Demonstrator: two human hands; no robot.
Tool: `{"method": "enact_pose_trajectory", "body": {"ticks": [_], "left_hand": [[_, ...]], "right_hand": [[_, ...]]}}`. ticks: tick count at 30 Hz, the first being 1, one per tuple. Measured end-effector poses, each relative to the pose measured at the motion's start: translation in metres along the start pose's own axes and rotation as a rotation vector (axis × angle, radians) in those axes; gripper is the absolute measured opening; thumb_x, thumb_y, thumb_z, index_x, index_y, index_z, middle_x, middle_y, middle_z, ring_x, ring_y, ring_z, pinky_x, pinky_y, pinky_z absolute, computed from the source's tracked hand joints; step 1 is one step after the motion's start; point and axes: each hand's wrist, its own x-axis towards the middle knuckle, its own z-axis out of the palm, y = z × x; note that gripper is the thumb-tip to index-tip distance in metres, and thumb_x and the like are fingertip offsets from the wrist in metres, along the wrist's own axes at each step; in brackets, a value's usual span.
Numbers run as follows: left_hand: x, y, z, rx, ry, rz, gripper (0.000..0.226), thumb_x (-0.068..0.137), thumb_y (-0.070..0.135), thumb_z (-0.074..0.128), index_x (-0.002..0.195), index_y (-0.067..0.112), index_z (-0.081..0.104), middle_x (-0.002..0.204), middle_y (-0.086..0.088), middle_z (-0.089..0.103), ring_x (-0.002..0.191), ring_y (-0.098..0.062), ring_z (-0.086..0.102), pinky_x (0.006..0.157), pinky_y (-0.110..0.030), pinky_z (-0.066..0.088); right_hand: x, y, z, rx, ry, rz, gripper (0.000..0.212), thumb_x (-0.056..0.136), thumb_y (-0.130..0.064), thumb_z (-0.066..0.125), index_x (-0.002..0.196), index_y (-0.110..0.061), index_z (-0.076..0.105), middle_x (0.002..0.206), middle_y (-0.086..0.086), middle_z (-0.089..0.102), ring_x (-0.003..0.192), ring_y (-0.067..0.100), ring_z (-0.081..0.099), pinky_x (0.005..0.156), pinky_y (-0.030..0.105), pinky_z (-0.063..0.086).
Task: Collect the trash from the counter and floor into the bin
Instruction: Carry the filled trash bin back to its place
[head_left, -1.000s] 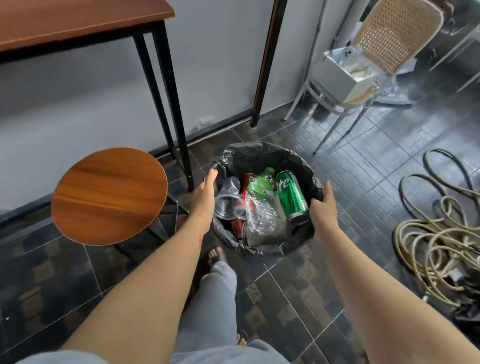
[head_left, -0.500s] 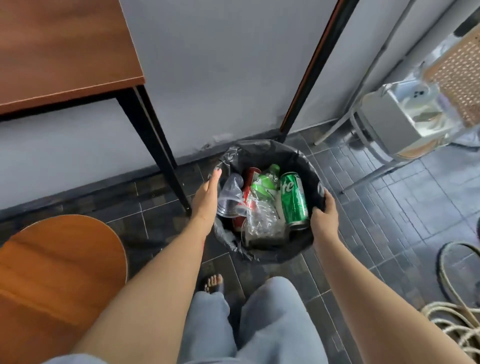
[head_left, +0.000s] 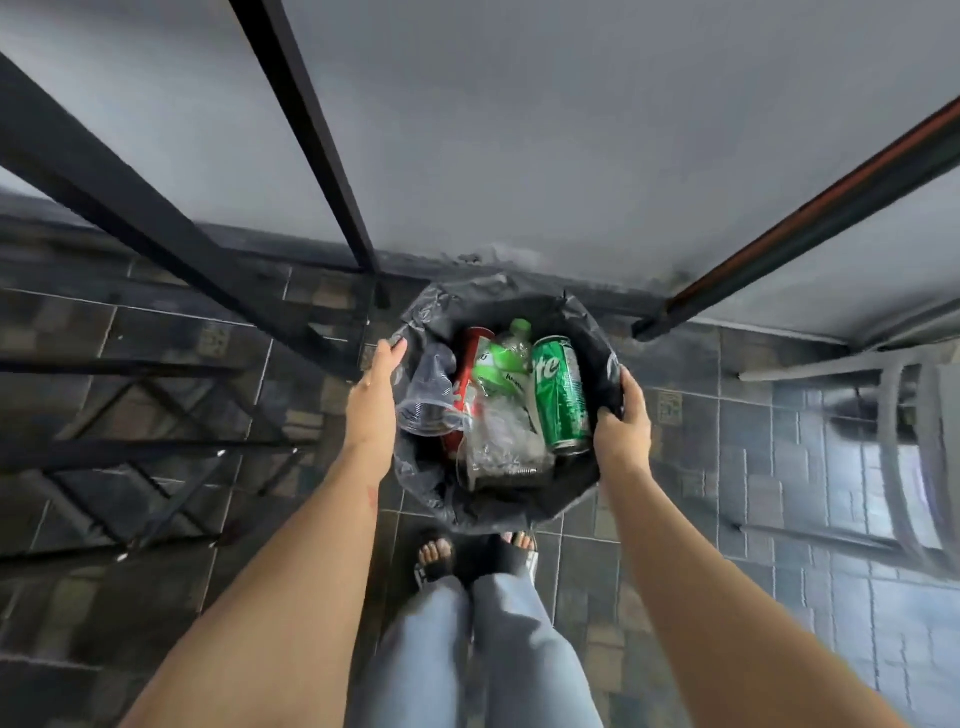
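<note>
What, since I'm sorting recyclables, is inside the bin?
The bin holds a green can, a red can, a green-labelled bottle, a clear plastic cup and crumpled clear plastic. Anything beneath is covered.

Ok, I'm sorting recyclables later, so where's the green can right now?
In the head view, the green can lies inside the bin, on its right side, beside the green-labelled bottle and next to the right hand that grips the rim.
</note>
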Motion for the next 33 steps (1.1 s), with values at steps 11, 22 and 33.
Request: {"method": "enact_pose_trajectory", "body": {"ticks": [11, 22, 33], "left_hand": [[0.154, -0.107, 0.048, -0.093, 0.117, -0.044, 0.047, 0.096, 0.064, 0.033, 0.125, 0.043, 0.064, 0.149, 0.008, 0.044, 0.139, -0.015, 0.034, 0.116, -0.042, 0.020], [0.265, -0.160, 0.055, -0.052, 0.176, -0.010, 0.046, 0.095, 0.064, 0.033, 0.127, 0.045, 0.062, 0.151, 0.007, 0.041, 0.140, -0.016, 0.033, 0.117, -0.044, 0.021], [0.278, -0.176, 0.039, 0.464, 0.105, 0.079, 0.068, 0.083, 0.072, 0.037, 0.144, 0.042, 0.042, 0.162, 0.005, 0.010, 0.147, -0.019, 0.019, 0.118, -0.041, 0.021]], "right_hand": [[0.172, 0.082, 0.091, -0.135, -0.133, -0.050, 0.062, 0.090, -0.002, 0.042, 0.137, -0.042, 0.047, 0.123, -0.006, 0.063, 0.110, 0.020, 0.057, 0.094, 0.033, 0.043], [0.254, 0.126, 0.173, -0.154, -0.164, -0.094, 0.064, 0.093, -0.001, 0.039, 0.141, -0.043, 0.042, 0.118, -0.009, 0.058, 0.107, 0.017, 0.053, 0.087, 0.026, 0.036], [0.240, 0.119, 0.171, -0.612, -0.267, -0.264, 0.066, 0.103, -0.032, 0.041, 0.157, -0.032, 0.003, 0.164, -0.008, 0.011, 0.144, 0.022, 0.032, 0.102, 0.039, 0.038]]}}
